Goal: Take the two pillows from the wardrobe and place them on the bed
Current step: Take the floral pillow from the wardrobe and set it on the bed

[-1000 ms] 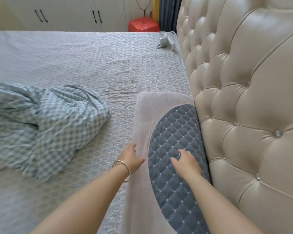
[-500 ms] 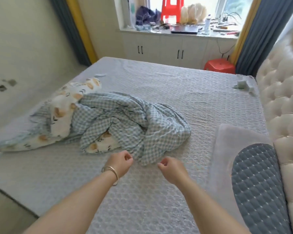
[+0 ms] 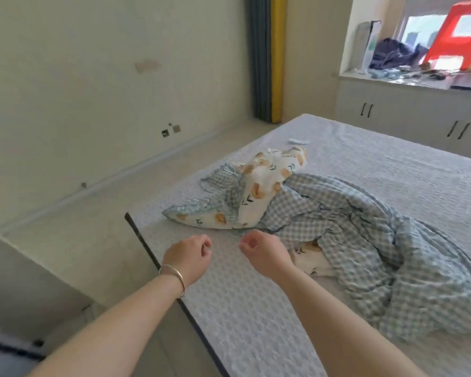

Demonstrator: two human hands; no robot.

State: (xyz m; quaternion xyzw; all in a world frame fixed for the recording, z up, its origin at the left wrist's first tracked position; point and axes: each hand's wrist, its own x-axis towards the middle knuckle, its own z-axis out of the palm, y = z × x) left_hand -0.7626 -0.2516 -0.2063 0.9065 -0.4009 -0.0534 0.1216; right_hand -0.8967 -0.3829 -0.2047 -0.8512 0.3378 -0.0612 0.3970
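The bed (image 3: 245, 317) with its pale blue textured cover fills the right and lower part of the view. My left hand (image 3: 189, 257), a bangle on its wrist, hovers over the bed's near corner with fingers loosely curled and nothing in it. Close beside it, my right hand (image 3: 264, 254) is held the same way, empty. No pillow and no wardrobe appear in this view.
A crumpled blue checked blanket (image 3: 365, 240) with a white printed side lies on the bed just beyond my hands. Pale floor (image 3: 98, 227) and a wall lie to the left. Low white cabinets (image 3: 408, 115) under a cluttered window sill with a red stool (image 3: 457, 36) stand at the back.
My view has swung left, away from the headboard and the pillow with the blue quilted pad. Both hands let go of that pillow and now hang curled over the bed's corner.
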